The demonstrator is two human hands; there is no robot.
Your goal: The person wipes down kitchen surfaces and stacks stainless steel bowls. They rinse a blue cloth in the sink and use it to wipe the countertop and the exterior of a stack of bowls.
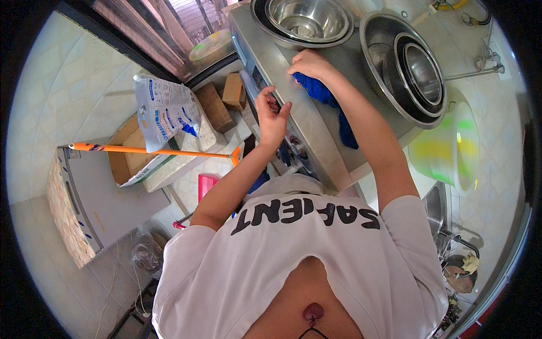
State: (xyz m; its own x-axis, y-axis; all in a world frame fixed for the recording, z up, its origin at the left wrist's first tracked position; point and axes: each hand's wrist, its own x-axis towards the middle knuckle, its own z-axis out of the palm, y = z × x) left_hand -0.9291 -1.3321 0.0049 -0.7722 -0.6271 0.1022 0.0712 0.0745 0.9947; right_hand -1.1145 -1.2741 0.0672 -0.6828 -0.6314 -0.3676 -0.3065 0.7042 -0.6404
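My right hand grips a bunched blue cloth, pressed to the stainless-steel top of what looks like a gas stove. A loose end of the cloth hangs back under my forearm. Just beyond that hand stand nested steel bowls. More nested steel basins lean at a tilt to its right. My left hand is empty with its fingers apart, held by the stove's front edge. Below it, a control knob shows on the front panel.
A translucent plastic tub stands right of the stove, near a sink. To the left are an orange broom handle, a printed plastic bag, an open cardboard box and a small grey fridge.
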